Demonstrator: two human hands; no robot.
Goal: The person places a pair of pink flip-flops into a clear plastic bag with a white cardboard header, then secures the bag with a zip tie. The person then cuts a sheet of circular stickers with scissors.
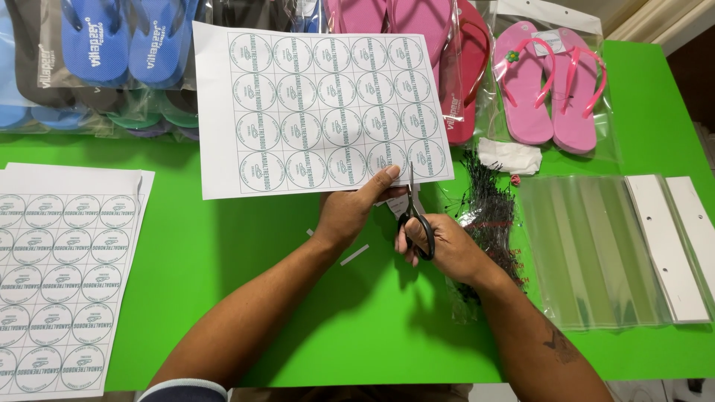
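Observation:
My left hand (350, 212) pinches the lower right edge of a white sheet (320, 112) printed with rows of round green labels, holding it lifted over the green table (246, 246). My right hand (447, 246) grips black-handled scissors (413, 212), blades pointing up into the sheet's bottom edge near the right corner. A thin white paper strip (354, 255) lies on the table below my left wrist.
A stack of the same label sheets (63, 275) lies at the left. Bagged flip-flops line the back: blue (126, 37), pink (551, 89). A bundle of black tag fasteners (488, 216) lies right of my hand, clear bags with white headers (618, 253) further right.

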